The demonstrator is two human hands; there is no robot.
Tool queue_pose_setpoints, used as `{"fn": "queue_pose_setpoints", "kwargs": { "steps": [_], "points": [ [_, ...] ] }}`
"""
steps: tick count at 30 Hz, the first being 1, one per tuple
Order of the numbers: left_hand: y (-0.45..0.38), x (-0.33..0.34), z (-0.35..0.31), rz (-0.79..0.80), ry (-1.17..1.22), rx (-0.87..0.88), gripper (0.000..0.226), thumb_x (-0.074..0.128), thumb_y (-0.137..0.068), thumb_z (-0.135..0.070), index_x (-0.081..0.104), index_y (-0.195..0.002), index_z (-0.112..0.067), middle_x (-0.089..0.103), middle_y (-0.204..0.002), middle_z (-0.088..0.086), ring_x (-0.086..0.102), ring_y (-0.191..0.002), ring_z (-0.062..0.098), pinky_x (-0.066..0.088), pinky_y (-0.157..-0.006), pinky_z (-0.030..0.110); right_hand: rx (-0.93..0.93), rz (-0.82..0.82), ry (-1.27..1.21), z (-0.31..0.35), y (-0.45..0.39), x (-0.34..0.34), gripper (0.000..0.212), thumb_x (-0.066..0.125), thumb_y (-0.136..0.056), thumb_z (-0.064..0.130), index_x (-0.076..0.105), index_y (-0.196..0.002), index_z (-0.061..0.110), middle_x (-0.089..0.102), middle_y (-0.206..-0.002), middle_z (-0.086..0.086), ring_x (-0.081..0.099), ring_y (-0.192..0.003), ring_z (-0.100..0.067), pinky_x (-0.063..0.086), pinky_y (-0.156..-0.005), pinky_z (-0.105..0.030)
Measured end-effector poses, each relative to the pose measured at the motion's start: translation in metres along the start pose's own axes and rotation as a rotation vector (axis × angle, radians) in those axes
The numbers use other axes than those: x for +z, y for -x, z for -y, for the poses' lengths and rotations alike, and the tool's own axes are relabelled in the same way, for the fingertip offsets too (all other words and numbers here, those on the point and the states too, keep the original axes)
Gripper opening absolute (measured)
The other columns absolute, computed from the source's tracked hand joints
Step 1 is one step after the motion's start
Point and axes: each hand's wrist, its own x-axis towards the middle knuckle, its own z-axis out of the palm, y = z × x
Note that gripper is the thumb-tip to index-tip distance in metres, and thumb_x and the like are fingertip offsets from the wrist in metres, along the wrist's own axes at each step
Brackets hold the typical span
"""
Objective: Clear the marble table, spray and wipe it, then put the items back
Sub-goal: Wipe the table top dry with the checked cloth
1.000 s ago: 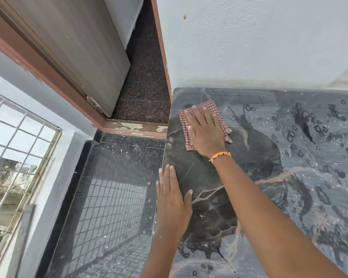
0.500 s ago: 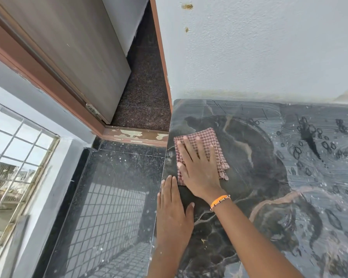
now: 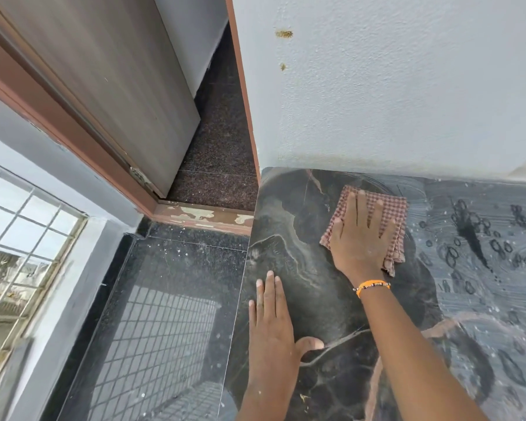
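Under right hand (image 3: 360,238), cloth (image 3: 389,212) half hidden; forearms cut off

The right hand (image 3: 360,238) hides much of the checked cloth (image 3: 389,208), perhaps folded.

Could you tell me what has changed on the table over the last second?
The right hand slid the checked cloth toward the near left edge, then back toward the wall and rightward. The left hand stayed flat on the marble table; droplets remain at right.
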Motion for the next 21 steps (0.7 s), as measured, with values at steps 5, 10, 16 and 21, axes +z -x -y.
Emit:
{"fn": "queue_pose_setpoints", "kwargs": {
  "steps": [5,10,16,21],
  "points": [
    [-0.008,0.001,0.001,0.05,0.008,-0.06,0.134,0.018,-0.044,-0.089,0.016,-0.145,0.0,0.039,-0.139,0.006,0.039,-0.125,0.026,0.053,-0.085,0.039,-0.333,-0.02,0.119,0.033,0.035,0.015,0.064,0.017,-0.09,0.038,0.023,-0.147,0.009,0.022,-0.155,-0.009,0.017,-0.143,-0.033,0.003,-0.114,-0.053],
    [-0.012,0.004,0.003,0.03,-0.002,-0.084,0.136,0.018,-0.041,-0.088,-0.002,-0.146,-0.004,0.037,-0.137,0.003,0.032,-0.127,0.027,0.055,-0.076,0.038,-0.577,0.083,0.069,0.096,-0.011,0.02,0.058,0.017,-0.096,0.036,0.005,-0.15,0.018,0.006,-0.159,0.001,0.007,-0.146,-0.027,0.0,-0.116,-0.048],
    [-0.016,0.007,0.001,-0.067,-0.092,-0.034,0.127,0.022,-0.046,-0.084,0.03,-0.138,0.003,0.027,-0.148,0.008,0.035,-0.122,0.029,0.053,-0.075,0.046,-0.443,0.083,-0.025,0.119,-0.061,0.016,0.058,0.026,-0.097,0.034,0.007,-0.15,0.019,0.007,-0.159,0.003,0.003,-0.146,-0.023,0.002,-0.118,-0.044],
    [-0.014,0.016,-0.027,-0.071,-0.086,0.096,0.12,0.011,-0.059,-0.091,0.031,-0.14,-0.005,0.038,-0.137,0.007,-0.009,-0.145,0.021,0.041,-0.092,0.043,-0.32,0.02,-0.05,0.062,-0.058,0.005,0.056,0.026,-0.097,0.031,0.01,-0.15,0.019,0.011,-0.159,0.003,0.006,-0.146,-0.022,0.002,-0.117,-0.043]
  ]
}}
